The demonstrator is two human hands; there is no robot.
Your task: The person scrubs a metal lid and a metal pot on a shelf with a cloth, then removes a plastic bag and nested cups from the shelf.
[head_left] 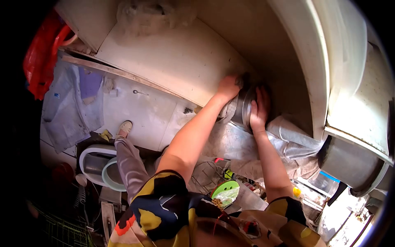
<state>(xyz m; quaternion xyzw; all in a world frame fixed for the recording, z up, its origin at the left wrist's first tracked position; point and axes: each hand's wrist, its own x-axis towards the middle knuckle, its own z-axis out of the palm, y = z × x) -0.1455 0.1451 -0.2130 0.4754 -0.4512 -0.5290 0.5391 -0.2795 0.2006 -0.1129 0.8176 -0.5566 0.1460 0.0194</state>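
Inside a pale cabinet, a round metal pot (248, 106) lies tilted near the curved back wall. My left hand (229, 87) is closed round a grey-brown cloth (228, 110) at the pot's left side; its fingertips are partly lost in shadow. On the other side, my right hand (259, 109) grips the pot's outer wall with the thumb near the rim. The pot's far part is dark and hidden. Clear plastic sheeting (234, 142) hangs just below the pot and my right wrist.
The cabinet shelf (164, 53) has a wooden front edge, with a crumpled plastic bag (144, 20) at its back. A spoon (140, 92) lies on the tiled floor. Close by are a red bag (41, 57), white basins (96, 162), a green strainer (225, 190) and a large metal pot (352, 162).
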